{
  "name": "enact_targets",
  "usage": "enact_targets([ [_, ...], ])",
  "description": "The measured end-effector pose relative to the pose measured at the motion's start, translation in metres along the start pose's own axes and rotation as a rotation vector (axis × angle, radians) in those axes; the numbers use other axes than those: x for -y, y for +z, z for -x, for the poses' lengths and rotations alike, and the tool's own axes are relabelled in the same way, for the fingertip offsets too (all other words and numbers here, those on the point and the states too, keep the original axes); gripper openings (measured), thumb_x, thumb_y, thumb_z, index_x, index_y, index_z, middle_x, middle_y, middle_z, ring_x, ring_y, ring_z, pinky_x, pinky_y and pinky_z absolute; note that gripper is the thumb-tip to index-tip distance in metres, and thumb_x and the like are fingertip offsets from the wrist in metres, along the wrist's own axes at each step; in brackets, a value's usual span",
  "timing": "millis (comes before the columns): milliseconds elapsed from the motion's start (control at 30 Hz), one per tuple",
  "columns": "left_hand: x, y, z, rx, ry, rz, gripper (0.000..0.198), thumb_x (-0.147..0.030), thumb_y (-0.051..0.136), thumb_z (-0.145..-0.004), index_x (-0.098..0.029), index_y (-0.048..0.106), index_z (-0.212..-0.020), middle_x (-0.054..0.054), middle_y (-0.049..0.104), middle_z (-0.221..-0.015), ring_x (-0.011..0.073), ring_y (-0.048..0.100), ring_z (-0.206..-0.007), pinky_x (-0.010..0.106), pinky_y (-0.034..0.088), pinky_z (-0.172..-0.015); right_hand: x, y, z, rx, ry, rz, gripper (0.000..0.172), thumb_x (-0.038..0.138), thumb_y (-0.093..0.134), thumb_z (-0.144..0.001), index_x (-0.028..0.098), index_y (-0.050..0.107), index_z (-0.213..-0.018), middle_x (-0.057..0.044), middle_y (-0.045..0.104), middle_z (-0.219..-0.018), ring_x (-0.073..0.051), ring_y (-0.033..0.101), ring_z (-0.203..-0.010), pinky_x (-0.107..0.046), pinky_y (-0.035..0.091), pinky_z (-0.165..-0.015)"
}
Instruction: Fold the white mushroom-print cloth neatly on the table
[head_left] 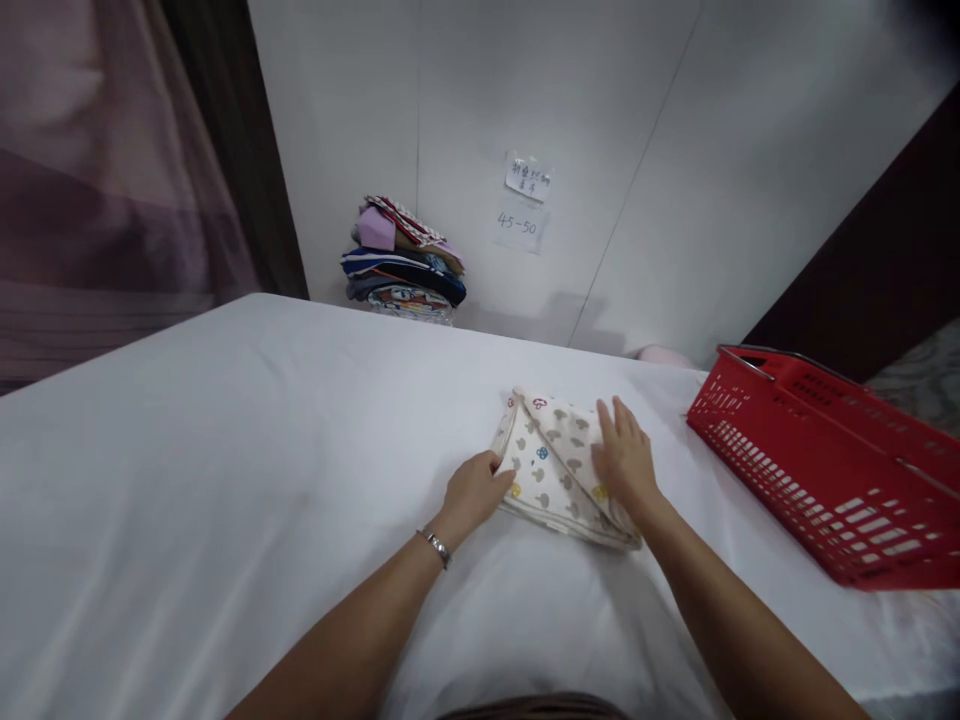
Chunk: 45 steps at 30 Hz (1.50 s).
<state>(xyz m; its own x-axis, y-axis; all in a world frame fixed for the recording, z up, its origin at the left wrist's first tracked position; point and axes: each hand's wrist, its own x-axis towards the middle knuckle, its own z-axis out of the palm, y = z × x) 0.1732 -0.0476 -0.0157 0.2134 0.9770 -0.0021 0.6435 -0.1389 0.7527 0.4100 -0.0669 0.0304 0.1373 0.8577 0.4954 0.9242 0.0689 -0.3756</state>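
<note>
A folded cream cloth (546,470) with grey, yellow, blue and red prints lies on the white-covered table. Its layers show along the near edge, and a diagonal fold line crosses its top. My left hand (477,488) grips the left edge, with the thumb on top and the other fingers partly hidden at the side. On the right part of the cloth, my right hand (627,460) rests with its fingers stretched out and apart. A silver bracelet (435,547) circles my left wrist.
To the right stands a red plastic basket (817,470) with a metal handle. A stack of folded clothes (405,262) rises beyond the table's far edge, by the wall. Two paper signs (523,200) are stuck on the wall. A pinkish curtain (97,150) hangs at the left.
</note>
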Motion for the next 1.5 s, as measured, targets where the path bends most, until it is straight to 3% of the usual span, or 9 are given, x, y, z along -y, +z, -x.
enact_targets([
  [100, 0.0, 0.0, 0.0, -0.002, 0.031, 0.012, 0.024, -0.041, 0.049, -0.077, -0.019, 0.056, -0.071, 0.001, 0.06, -0.072, 0.0142, 0.051, -0.063, 0.023, 0.027, -0.052, 0.04, 0.01, 0.001, 0.235, -0.228, -0.14, 0.034, 0.018, 0.048, -0.078, 0.021, 0.059, -0.11, -0.01, 0.059, -0.115, -0.024, 0.053, -0.105, -0.038, 0.04, -0.088],
  [200, -0.001, -0.003, 0.0, -0.005, 0.076, 0.069, 0.028, -0.04, 0.044, -0.08, -0.019, 0.057, -0.068, 0.001, 0.06, -0.068, 0.0142, 0.05, -0.062, 0.023, 0.028, -0.053, 0.064, 0.029, 0.007, 0.518, -0.066, -0.365, 0.024, 0.029, 0.047, -0.082, 0.02, 0.063, -0.098, -0.003, 0.065, -0.079, -0.016, 0.058, -0.068, -0.029, 0.045, -0.064],
  [267, -0.002, -0.003, -0.001, 0.002, 0.094, 0.126, 0.031, -0.036, 0.04, -0.082, -0.018, 0.055, -0.063, 0.001, 0.058, -0.063, 0.0138, 0.049, -0.06, 0.023, 0.028, -0.054, 0.07, 0.036, 0.013, 0.596, -0.006, -0.402, 0.026, 0.037, 0.052, -0.079, 0.02, 0.062, -0.096, -0.002, 0.063, -0.076, -0.015, 0.055, -0.063, -0.026, 0.041, -0.058],
  [467, 0.0, -0.001, -0.007, 0.1, 0.091, 0.376, 0.035, -0.035, 0.035, -0.081, -0.017, 0.054, -0.057, 0.0, 0.056, -0.059, 0.0137, 0.049, -0.062, 0.023, 0.034, -0.057, 0.071, 0.035, 0.029, 0.519, -0.146, -0.232, 0.025, 0.033, 0.062, -0.071, 0.02, 0.06, -0.091, -0.002, 0.058, -0.085, -0.015, 0.05, -0.075, -0.025, 0.035, -0.064],
  [667, 0.011, -0.006, -0.012, -0.037, 0.006, 0.271, 0.023, -0.034, 0.047, -0.075, -0.018, 0.063, -0.073, 0.0, 0.064, -0.072, 0.0134, 0.054, -0.064, 0.023, 0.036, -0.058, 0.049, 0.051, 0.035, 0.494, 0.267, -0.696, 0.018, 0.034, 0.051, -0.077, 0.017, 0.058, -0.081, 0.005, 0.046, -0.056, -0.01, 0.038, -0.05, -0.022, 0.03, -0.048],
  [800, 0.012, -0.005, -0.012, 0.056, -0.041, 0.225, 0.028, -0.041, 0.051, -0.074, -0.016, 0.061, -0.066, 0.0, 0.06, -0.06, 0.0114, 0.049, -0.053, 0.022, 0.032, -0.05, 0.041, 0.053, 0.038, 0.499, 0.389, -0.896, 0.026, 0.04, 0.06, -0.07, 0.017, 0.058, -0.082, 0.005, 0.046, -0.056, -0.008, 0.037, -0.046, -0.021, 0.029, -0.044],
  [1133, -0.02, -0.005, 0.006, 0.443, -0.249, 0.537, 0.048, -0.057, 0.052, -0.075, -0.011, 0.06, -0.088, 0.01, 0.069, -0.084, 0.0071, 0.048, -0.038, 0.021, 0.021, -0.036, 0.045, 0.048, 0.038, 0.51, 0.327, -0.951, 0.031, 0.047, 0.063, -0.068, 0.018, 0.059, -0.078, 0.005, 0.049, -0.057, -0.008, 0.041, -0.049, -0.021, 0.035, -0.047],
  [1267, -0.017, 0.003, 0.005, 0.432, -0.292, 0.627, 0.042, -0.051, 0.051, -0.079, -0.011, 0.057, -0.092, 0.01, 0.068, -0.084, 0.0076, 0.052, -0.04, 0.019, 0.017, -0.034, 0.049, 0.046, 0.038, 0.517, 0.278, -0.911, 0.031, 0.049, 0.056, -0.075, 0.017, 0.059, -0.076, 0.004, 0.048, -0.054, -0.009, 0.043, -0.05, -0.022, 0.036, -0.05],
  [1500, -0.012, 0.016, 0.004, 0.332, -0.194, 0.498, 0.031, -0.041, 0.053, -0.079, -0.013, 0.055, -0.089, 0.006, 0.068, -0.073, 0.0101, 0.054, -0.039, 0.019, 0.03, -0.036, 0.057, 0.053, 0.041, 0.451, 0.158, -0.746, 0.025, 0.043, 0.057, -0.075, 0.018, 0.059, -0.08, 0.005, 0.048, -0.058, -0.009, 0.041, -0.052, -0.021, 0.033, -0.05],
])
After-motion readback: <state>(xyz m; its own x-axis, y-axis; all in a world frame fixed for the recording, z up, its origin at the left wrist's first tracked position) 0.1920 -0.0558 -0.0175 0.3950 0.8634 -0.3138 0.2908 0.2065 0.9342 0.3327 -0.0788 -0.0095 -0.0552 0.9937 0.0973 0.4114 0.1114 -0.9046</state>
